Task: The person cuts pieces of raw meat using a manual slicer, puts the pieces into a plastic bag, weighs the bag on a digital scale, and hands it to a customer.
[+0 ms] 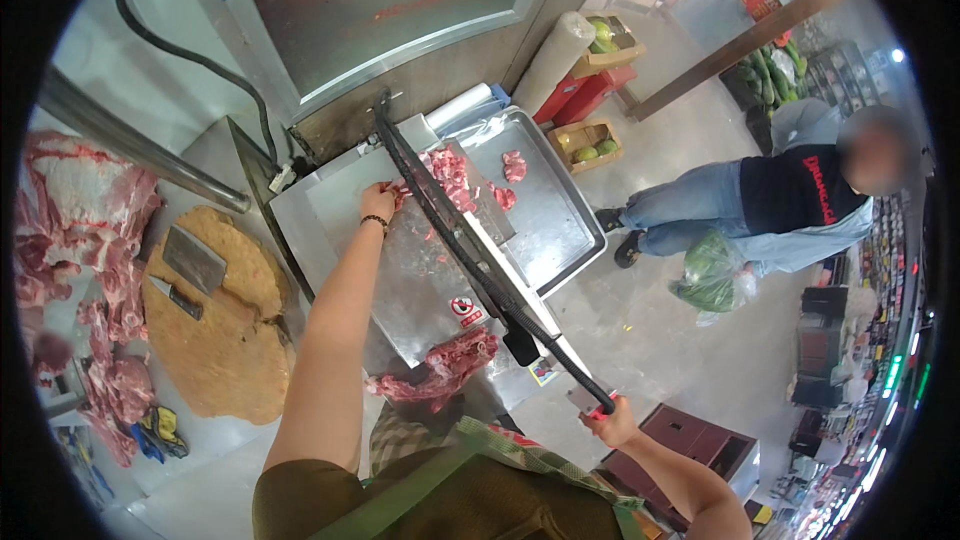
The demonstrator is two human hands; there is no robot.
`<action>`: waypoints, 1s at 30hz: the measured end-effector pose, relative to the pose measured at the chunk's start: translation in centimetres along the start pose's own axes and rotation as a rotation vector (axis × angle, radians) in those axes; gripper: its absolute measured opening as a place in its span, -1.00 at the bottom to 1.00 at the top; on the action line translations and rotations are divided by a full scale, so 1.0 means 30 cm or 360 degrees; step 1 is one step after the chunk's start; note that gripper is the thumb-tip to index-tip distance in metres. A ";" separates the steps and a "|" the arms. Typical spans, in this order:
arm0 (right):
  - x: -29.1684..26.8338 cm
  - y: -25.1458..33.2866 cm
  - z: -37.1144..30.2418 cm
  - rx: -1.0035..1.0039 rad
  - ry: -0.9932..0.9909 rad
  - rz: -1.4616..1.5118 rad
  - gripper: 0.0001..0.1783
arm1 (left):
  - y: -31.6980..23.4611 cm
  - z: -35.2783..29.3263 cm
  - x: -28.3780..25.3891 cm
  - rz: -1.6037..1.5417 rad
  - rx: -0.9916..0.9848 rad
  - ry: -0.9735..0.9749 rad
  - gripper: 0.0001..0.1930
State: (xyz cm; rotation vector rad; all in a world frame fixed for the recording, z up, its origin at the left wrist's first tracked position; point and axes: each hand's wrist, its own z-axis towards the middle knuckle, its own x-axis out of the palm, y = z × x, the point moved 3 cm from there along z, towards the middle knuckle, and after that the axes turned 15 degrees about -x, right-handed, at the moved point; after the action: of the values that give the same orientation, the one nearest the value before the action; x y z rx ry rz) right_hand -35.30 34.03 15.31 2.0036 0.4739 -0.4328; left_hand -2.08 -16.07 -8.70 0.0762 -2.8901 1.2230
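Observation:
A long lever-type meat cutter (452, 230) with a black bar runs diagonally over a steel cutting table (405, 310). At the lower end of the bar, my right hand (612, 423) is wrapped round the handle. My left hand (378, 202), with a dark bracelet at its wrist, lies left of the bar, its fingers closed on a piece of raw meat (400, 194). Beyond the bar is a heap of chopped meat (450, 176). A few cut pieces (513, 166) rest in a steel tray (540, 285). A large bony cut of meat (437, 368) sits at the table's near edge.
At left, a round wooden chopping block (225, 340) bears a cleaver (194, 259) and a small knife (176, 297). Large meat pieces (85, 200) lie farther left. A person (795, 190) with a bag of greens (710, 275) stands right of the tray, near fruit boxes (588, 144).

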 end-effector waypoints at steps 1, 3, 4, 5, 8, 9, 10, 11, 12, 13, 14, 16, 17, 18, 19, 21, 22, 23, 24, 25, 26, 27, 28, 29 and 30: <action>0.026 -0.059 0.024 -0.0119 0.0022 0.0009 -0.73 | -0.004 -0.002 -0.002 0.0062 0.0006 -0.0026 -0.84; 0.083 -0.197 0.063 -0.0294 0.0012 -0.0043 -0.74 | 0.006 0.006 -0.014 0.0183 0.0019 -0.0086 -0.83; 0.113 -0.275 0.086 -0.0355 -0.0022 -0.0108 -0.74 | 0.006 0.014 -0.025 0.0243 0.0028 -0.0120 -0.83; 0.138 -0.330 0.102 -0.0406 -0.0059 -0.0169 -0.73 | 0.010 0.014 -0.029 0.0311 0.0030 -0.0149 -0.83; 0.192 -0.460 0.133 -0.0274 0.0097 -0.0323 -0.65 | 0.009 0.020 -0.021 0.0390 0.0091 -0.0197 -0.81; 0.213 -0.492 0.137 -0.0197 0.0124 -0.0352 -0.66 | 0.006 0.023 -0.024 0.0417 0.0093 -0.0220 -0.81; 0.219 -0.506 0.146 -0.0233 0.0067 -0.0367 -0.66 | 0.004 0.028 -0.020 0.0441 0.0099 -0.0239 -0.80; 0.229 -0.519 0.159 -0.0268 0.0010 -0.0381 -0.67 | 0.001 0.032 -0.021 0.0465 0.0104 -0.0258 -0.79; 0.241 -0.528 0.170 -0.0302 -0.0047 -0.0395 -0.67 | -0.006 0.037 -0.027 0.0466 0.0112 -0.0273 -0.78; 0.246 -0.534 0.182 -0.0378 -0.0109 -0.0357 -0.65 | -0.017 0.039 -0.019 0.0455 0.0121 -0.0278 -0.77; 0.255 -0.537 0.196 -0.0454 -0.0171 -0.0318 -0.63 | -0.026 0.040 -0.012 0.0442 0.0130 -0.0285 -0.76; 0.263 -0.551 0.209 -0.0483 -0.0186 -0.0277 -0.60 | -0.040 0.044 0.013 0.0555 0.0148 -0.0347 -0.74; 0.266 -0.561 0.212 -0.0437 -0.0140 -0.0276 -0.59 | -0.042 0.041 0.020 0.0608 0.0158 -0.0378 -0.73; 0.274 -0.568 0.213 -0.0392 -0.0091 -0.0274 -0.57 | -0.036 0.036 0.020 0.0553 0.0113 -0.0369 -0.72; 0.275 -0.562 0.216 -0.0407 -0.0077 -0.0268 -0.57 | -0.024 0.044 -0.020 0.0606 0.0142 -0.0409 -0.73; 0.264 -0.549 0.236 -0.0469 -0.0041 -0.0284 -0.58 | 0.003 0.084 -0.102 0.0676 0.0210 -0.0505 -0.74; 0.260 -0.550 0.226 -0.0405 -0.0075 -0.0247 -0.56 | 0.008 0.069 -0.056 0.0620 0.0183 -0.0483 -0.75; 0.261 -0.561 0.206 -0.0247 -0.0052 -0.0239 -0.55 | 0.004 0.023 0.017 0.0574 0.0153 -0.0445 -0.75; 0.262 -0.562 0.198 -0.0112 -0.0018 -0.0228 -0.55 | -0.004 -0.019 0.048 0.0519 0.0130 -0.0430 -0.76; 0.263 -0.566 0.193 0.0007 0.0027 -0.0215 -0.55 | 0.005 -0.033 0.042 0.0520 0.0151 -0.0452 -0.76; 0.259 -0.558 0.184 -0.0027 -0.0049 -0.0285 -0.59 | 0.011 -0.046 0.034 0.0523 0.0173 -0.0474 -0.76; 0.258 -0.553 0.175 -0.0016 -0.0029 -0.0284 -0.61 | 0.013 -0.056 0.022 0.0528 0.0195 -0.0495 -0.77; 0.245 -0.542 0.170 -0.0008 -0.0005 -0.0288 -0.63 | 0.026 -0.058 0.009 0.0508 0.0209 -0.0505 -0.79; 0.237 -0.530 0.163 0.0001 0.0017 -0.0293 -0.65 | 0.036 -0.054 -0.007 0.0456 0.0166 -0.0490 -0.79; 0.240 -0.519 0.157 -0.0202 -0.0148 -0.0104 -0.69 | 0.045 -0.049 -0.019 0.0404 0.0124 -0.0473 -0.80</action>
State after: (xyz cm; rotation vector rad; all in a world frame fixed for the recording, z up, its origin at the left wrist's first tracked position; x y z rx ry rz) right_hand -37.38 37.60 -1.98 1.8415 0.4973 -0.5210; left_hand -1.61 -14.05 -8.67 -0.1237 -3.1839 1.4803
